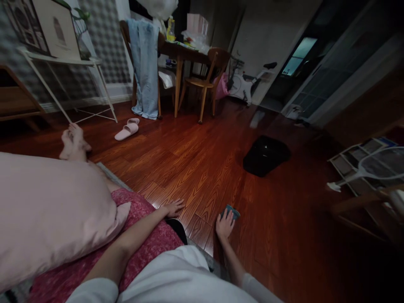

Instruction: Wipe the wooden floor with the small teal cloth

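Open wood floor (pixel 202 168) ahead; black bin (pixel 266 155) blocks far right.

Left hand (pixel 173 208) lies flat, fingers (pixel 179 203) spread; right hand (pixel 224 225) rests palm-down nearby.

Dim indoor light. The wooden floor (pixel 202 168) glows warm just beyond the fingers (pixel 179 204), with a pale glare streak far past them. Right of the fingers shadow deepens. The edges bend and blur.

Top (pixel 176 273) white, loose. Left sleeve (pixel 94 292) white, ends near elbow; right sleeve (pixel 252 286) white, reaches forearm. Pink-red mottled fabric (pixel 148 240) over lap. Left hand (pixel 173 208), right hand (pixel 224 225) and feet (pixel 73 141) bare.
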`<state>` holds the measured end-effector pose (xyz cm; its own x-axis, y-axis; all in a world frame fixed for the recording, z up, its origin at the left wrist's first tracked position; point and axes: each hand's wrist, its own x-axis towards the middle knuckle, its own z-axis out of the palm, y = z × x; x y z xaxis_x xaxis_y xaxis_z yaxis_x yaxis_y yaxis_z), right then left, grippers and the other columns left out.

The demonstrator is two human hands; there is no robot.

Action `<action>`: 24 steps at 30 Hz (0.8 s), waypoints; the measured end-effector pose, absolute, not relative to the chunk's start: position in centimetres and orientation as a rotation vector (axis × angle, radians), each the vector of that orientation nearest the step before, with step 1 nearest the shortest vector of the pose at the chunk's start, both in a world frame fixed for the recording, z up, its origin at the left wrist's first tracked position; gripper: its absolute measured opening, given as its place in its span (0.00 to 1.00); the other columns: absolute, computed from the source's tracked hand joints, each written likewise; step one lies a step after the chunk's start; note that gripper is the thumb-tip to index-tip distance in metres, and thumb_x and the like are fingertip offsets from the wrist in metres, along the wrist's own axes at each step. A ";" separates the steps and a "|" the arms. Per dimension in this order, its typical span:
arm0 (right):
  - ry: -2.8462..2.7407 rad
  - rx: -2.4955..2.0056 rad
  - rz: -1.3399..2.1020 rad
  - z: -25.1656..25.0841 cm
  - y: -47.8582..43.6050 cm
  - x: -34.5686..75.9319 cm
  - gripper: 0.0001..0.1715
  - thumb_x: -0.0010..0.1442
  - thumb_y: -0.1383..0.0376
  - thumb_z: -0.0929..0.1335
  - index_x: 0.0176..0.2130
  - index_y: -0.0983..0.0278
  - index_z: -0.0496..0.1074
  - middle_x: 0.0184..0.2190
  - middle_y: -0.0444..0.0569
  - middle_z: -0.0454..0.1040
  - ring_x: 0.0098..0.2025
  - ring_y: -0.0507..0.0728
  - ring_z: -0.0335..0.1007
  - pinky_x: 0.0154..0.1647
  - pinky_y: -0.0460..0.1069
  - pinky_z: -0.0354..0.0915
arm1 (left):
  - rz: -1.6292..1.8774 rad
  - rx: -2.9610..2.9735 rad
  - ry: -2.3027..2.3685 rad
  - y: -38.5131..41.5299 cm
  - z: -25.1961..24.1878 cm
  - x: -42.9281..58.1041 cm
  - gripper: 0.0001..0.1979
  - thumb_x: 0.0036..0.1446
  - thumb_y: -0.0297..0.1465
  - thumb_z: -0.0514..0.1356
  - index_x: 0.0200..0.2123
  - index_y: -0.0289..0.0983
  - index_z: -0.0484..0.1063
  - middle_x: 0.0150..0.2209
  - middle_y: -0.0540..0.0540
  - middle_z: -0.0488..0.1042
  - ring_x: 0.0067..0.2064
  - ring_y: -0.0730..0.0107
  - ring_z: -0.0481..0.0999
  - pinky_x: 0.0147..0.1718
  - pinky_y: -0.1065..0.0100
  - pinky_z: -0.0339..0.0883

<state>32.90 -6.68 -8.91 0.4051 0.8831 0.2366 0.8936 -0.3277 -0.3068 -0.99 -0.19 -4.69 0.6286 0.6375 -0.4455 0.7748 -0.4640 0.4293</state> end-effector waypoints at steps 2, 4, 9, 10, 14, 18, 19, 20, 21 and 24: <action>-1.520 -2.273 -0.041 -9.0 -6.0 30.6 0.39 0.68 0.58 0.51 0.71 0.73 0.54 0.71 0.68 0.51 0.74 0.67 0.42 0.68 0.69 0.45 | -0.284 2.239 1.102 -0.1 -5.2 -1.1 0.39 0.62 0.40 0.61 0.72 0.49 0.48 0.75 0.42 0.38 0.73 0.42 0.40 0.65 0.36 0.43; -1.655 -2.224 -0.010 -9.1 -6.1 28.4 0.38 0.68 0.58 0.52 0.70 0.73 0.55 0.71 0.67 0.52 0.74 0.66 0.43 0.69 0.67 0.44 | -0.259 2.245 1.093 0.0 -5.5 -1.1 0.39 0.62 0.41 0.60 0.72 0.49 0.49 0.75 0.41 0.38 0.73 0.42 0.40 0.65 0.36 0.43; -2.171 -1.880 0.065 -9.3 -9.5 25.7 0.35 0.70 0.57 0.55 0.71 0.64 0.55 0.73 0.55 0.52 0.74 0.60 0.41 0.72 0.61 0.43 | -0.261 2.256 1.091 0.0 -5.6 -1.2 0.39 0.62 0.41 0.59 0.73 0.48 0.48 0.75 0.41 0.38 0.73 0.42 0.40 0.65 0.35 0.45; -2.255 -1.790 0.072 -9.2 -10.4 26.0 0.34 0.70 0.57 0.55 0.71 0.61 0.54 0.73 0.53 0.51 0.74 0.59 0.42 0.72 0.60 0.43 | -0.259 2.255 1.090 0.0 -5.5 -1.2 0.39 0.62 0.41 0.59 0.73 0.48 0.48 0.75 0.42 0.38 0.73 0.42 0.40 0.65 0.36 0.45; -2.411 -1.618 0.091 -8.9 -12.7 29.9 0.32 0.70 0.58 0.56 0.71 0.55 0.54 0.73 0.47 0.52 0.73 0.56 0.45 0.72 0.58 0.46 | -0.256 2.249 1.092 -0.2 -4.9 -1.1 0.39 0.61 0.39 0.60 0.72 0.45 0.50 0.75 0.41 0.39 0.73 0.42 0.41 0.67 0.38 0.43; -2.199 -1.880 0.038 -8.8 -11.8 34.6 0.33 0.70 0.57 0.54 0.70 0.58 0.57 0.72 0.50 0.54 0.74 0.57 0.44 0.71 0.59 0.46 | -0.250 2.264 1.090 -0.3 -4.8 -1.1 0.40 0.60 0.38 0.61 0.72 0.45 0.50 0.75 0.41 0.39 0.73 0.43 0.41 0.66 0.39 0.44; -2.107 -1.961 0.024 -8.9 -11.1 35.2 0.33 0.70 0.57 0.53 0.70 0.60 0.58 0.72 0.51 0.54 0.74 0.57 0.44 0.71 0.59 0.46 | -0.241 2.268 1.082 -0.3 -4.7 -1.1 0.40 0.60 0.38 0.61 0.72 0.45 0.50 0.75 0.41 0.40 0.73 0.43 0.40 0.66 0.39 0.44; -2.009 -2.036 0.013 -9.0 -10.3 35.4 0.34 0.70 0.57 0.52 0.70 0.63 0.58 0.72 0.53 0.54 0.74 0.58 0.43 0.71 0.60 0.46 | -0.239 2.269 1.079 -0.3 -4.7 -1.1 0.40 0.60 0.39 0.61 0.72 0.45 0.50 0.75 0.40 0.40 0.73 0.43 0.40 0.66 0.38 0.45; -1.904 -2.103 0.002 -9.1 -9.5 35.3 0.36 0.69 0.57 0.51 0.70 0.65 0.57 0.72 0.56 0.53 0.74 0.59 0.43 0.71 0.61 0.45 | -0.244 2.268 1.084 -0.3 -4.6 -1.1 0.40 0.60 0.39 0.61 0.72 0.46 0.50 0.75 0.40 0.40 0.73 0.42 0.41 0.66 0.38 0.45; -1.624 -2.228 -0.030 -9.3 -6.9 32.9 0.38 0.69 0.57 0.50 0.71 0.71 0.54 0.72 0.64 0.51 0.74 0.64 0.41 0.70 0.67 0.44 | -0.298 2.260 1.128 -0.3 -4.2 -1.0 0.39 0.61 0.39 0.60 0.72 0.46 0.50 0.74 0.39 0.41 0.73 0.41 0.42 0.64 0.33 0.43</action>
